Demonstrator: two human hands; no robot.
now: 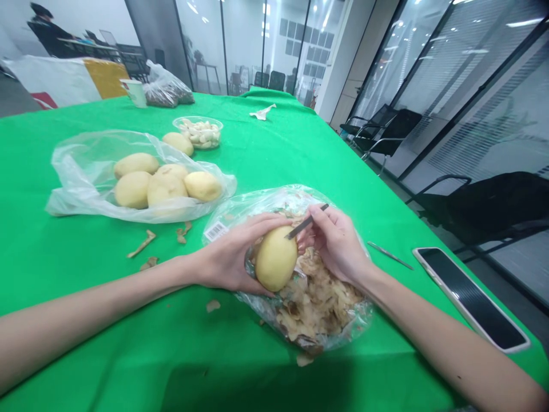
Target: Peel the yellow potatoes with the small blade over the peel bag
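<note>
Potato (275, 258) (L hand (225, 257)), phone (469, 298) nr table edge (412, 219)

My potato (276, 258): peeled, smooth, pale yellow, oval, slightly tilted, cradled in my grip. Narrow dark blade (306, 221): pinched, tip at potato's top.

Lighting: bright, even indoor light; ceiling lamps (518, 23) show as streaks of glare in the glass wall (467, 74). Shadow: 1 soft dark patch (240, 389) on the green tablecloth (128, 149), bottom edge. Optics: wide-angle bowing at edges; peeled potato (275, 258) fairly sharp.
</note>
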